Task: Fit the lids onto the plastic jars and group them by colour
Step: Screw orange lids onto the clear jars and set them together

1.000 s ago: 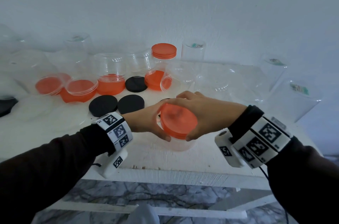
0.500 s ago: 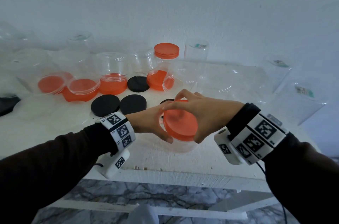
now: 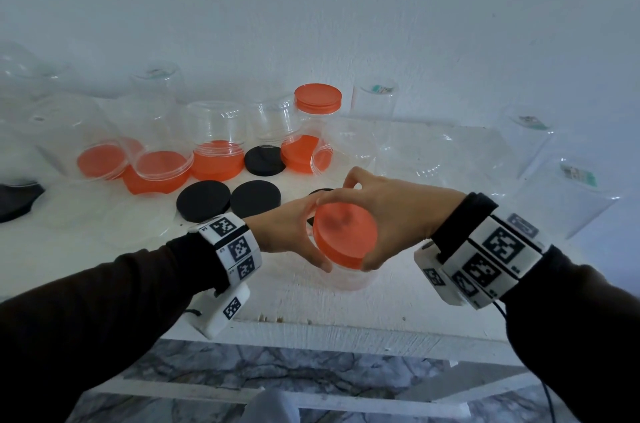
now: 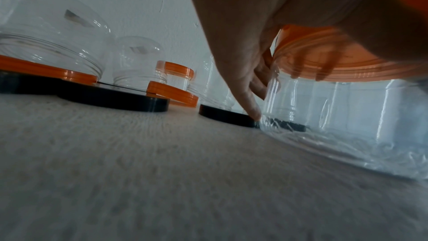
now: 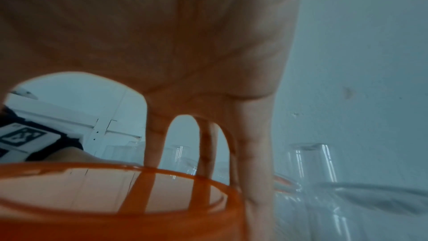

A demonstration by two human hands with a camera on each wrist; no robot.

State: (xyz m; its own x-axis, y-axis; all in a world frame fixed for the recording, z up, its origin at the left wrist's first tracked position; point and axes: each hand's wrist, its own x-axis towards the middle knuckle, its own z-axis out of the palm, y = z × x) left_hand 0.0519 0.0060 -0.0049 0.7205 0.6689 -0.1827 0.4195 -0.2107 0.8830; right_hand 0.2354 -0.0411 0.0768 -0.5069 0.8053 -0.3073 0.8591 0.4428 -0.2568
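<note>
Orange lid (image 3: 344,238) sits tilted on the clear jar (image 3: 349,278) at the tabletop's (image 3: 311,304) near edge; right hand (image 3: 388,214) curls round its rim, left hand (image 3: 287,232) clasps the jar (level it before twisting), loose black lids (image 3: 203,200) beyond

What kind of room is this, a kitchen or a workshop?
Hard to say; probably a plain room used as a sorting bench. A rough white table stands against a bare white wall over a marble-patterned floor, crowded with clear plastic jars.
</note>
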